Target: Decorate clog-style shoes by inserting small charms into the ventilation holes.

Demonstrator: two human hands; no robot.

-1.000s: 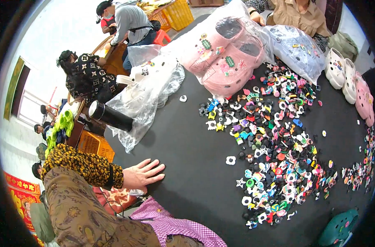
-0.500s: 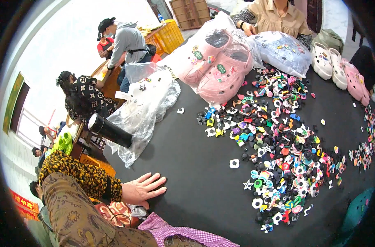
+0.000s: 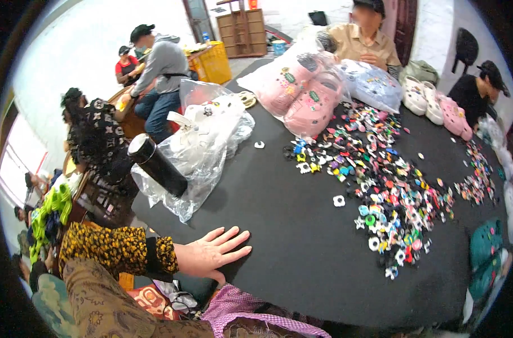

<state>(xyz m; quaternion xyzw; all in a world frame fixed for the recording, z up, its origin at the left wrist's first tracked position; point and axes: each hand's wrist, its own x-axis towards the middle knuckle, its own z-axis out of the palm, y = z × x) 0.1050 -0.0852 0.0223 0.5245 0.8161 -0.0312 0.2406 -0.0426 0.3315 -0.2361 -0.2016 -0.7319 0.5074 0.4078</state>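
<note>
My left hand lies flat, palm down, on the black tabletop, near its front left edge. Its fingers are spread and point right, with nothing under or between them that I can see. A yellow-and-black patterned cuff covers the wrist. Right of the hand, apart from it, spreads a heap of small colourful shoe charms. One white flower-shaped charm sits loose at the heap's left side. My right hand is out of view.
A black tumbler leans on clear plastic bags holding white clogs. Bagged pink clogs and a bagged light-blue pair lie at the back. White clogs, pink clogs and green clogs line the right. Several people sit or stand around.
The view has shifted, bringing more of the far room and the right side into sight. My left hand stays flat with spread fingers on the tabletop.
</note>
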